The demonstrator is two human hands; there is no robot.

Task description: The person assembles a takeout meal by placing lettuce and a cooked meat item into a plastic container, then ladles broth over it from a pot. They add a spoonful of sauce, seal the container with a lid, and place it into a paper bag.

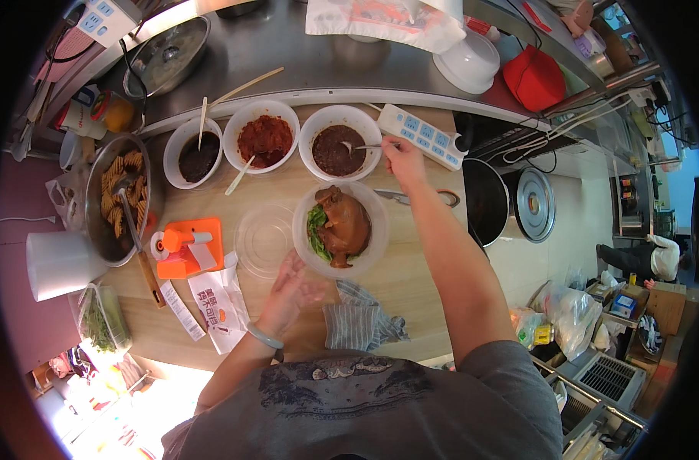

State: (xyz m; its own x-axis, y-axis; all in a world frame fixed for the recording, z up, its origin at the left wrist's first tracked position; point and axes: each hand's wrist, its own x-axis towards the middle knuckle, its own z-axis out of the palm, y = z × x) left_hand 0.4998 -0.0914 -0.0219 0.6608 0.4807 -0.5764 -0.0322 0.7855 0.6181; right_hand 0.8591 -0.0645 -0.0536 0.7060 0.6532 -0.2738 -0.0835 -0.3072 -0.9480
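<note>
My right hand (400,159) is closed on the handle of a metal spoon (363,146), whose bowl end dips into dark brown sauce (339,159) in a white bowl (306,150). Below that bowl stands a round clear plastic container (379,227) with a large brown piece of cooked meat (349,222) and green leaves (316,228) inside. My left hand (287,290) lies open by the container's lower left side, fingers spread and holding nothing. A clear round lid (251,244) rests flat just beyond its fingertips.
White bowls of red chili paste (264,139) and dark liquid (199,159) stand left. Farther left are a steel pot (96,222) and orange label dispenser (190,247). A power strip (422,136), scissors (446,198) and striped cloth (361,318) lie around. A person (660,257) is far right.
</note>
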